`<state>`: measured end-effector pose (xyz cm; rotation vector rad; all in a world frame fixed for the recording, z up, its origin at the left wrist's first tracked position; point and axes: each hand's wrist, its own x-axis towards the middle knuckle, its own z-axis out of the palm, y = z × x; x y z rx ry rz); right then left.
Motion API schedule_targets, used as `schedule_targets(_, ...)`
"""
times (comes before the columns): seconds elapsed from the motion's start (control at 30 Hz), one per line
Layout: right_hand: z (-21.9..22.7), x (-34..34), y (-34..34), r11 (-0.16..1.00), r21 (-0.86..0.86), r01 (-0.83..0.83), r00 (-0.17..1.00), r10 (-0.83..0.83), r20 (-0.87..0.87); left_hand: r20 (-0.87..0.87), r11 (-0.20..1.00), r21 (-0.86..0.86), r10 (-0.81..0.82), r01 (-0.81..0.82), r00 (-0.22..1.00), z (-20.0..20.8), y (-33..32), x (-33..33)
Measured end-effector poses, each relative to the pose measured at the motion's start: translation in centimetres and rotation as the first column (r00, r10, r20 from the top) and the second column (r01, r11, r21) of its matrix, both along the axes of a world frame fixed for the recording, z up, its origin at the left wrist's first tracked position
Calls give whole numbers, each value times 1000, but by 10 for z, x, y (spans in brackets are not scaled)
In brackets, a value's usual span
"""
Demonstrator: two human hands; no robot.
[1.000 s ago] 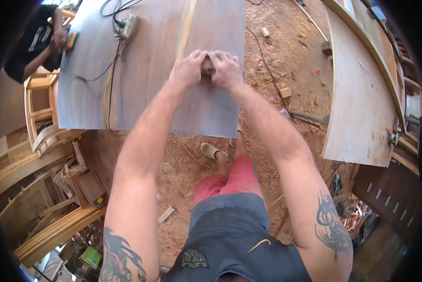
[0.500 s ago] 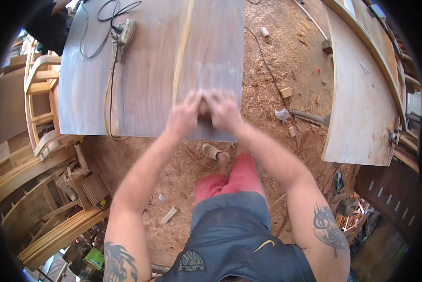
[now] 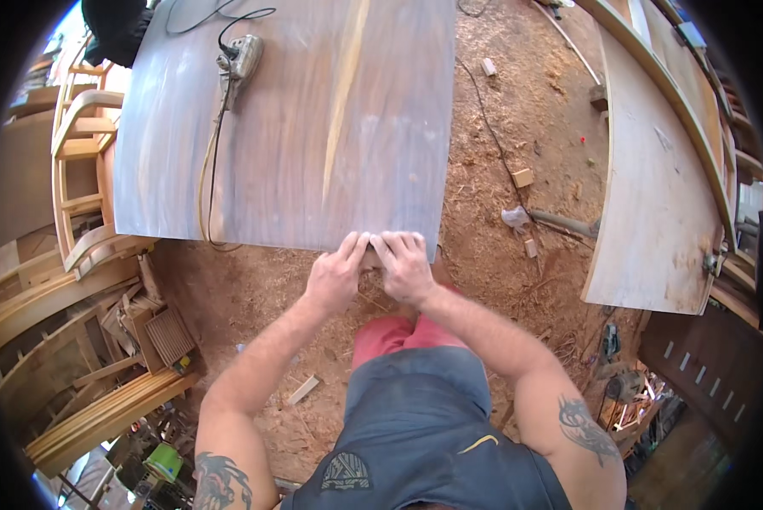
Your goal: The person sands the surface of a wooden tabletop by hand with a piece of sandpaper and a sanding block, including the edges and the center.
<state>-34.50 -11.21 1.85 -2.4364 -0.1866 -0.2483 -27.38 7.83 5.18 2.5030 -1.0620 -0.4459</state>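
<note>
A broad wooden panel (image 3: 271,170), streaked with whitish dust, lies in front of me. At its near edge, towards the right corner, my left hand (image 3: 337,274) and my right hand (image 3: 405,270) are side by side. Their dusty fingers are bent together over a small brown block (image 3: 370,260), which shows only in the gap between the hands. The fingers cover most of it, so its exact kind cannot be made out. The thumbs and index fingers of both hands nearly meet.
A worn power strip (image 3: 244,59) with cords rests on the panel's left part. Curved wooden frames (image 3: 82,149) stand at left above stacked boards (image 3: 101,416). Another pale panel (image 3: 645,212) is at right. Shavings, offcuts and a cable (image 3: 488,119) lie on the dirt floor (image 3: 500,272).
Both hands have drawn back towards me with the brown block, from over the panel's surface to its near edge. The dark-clothed shape at upper left has shifted, and its hand is out of view.
</note>
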Motion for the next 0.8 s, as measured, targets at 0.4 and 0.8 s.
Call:
schedule_targets(0.4,-8,143,-25,983,-120,140,982,-122,147,70,986,-118,123,-114,990,0,-45,135)
schedule_targets(0.8,6,168,-27,984,-169,60,993,-42,110,201,977,-117,200,-179,959,8,-45,149)
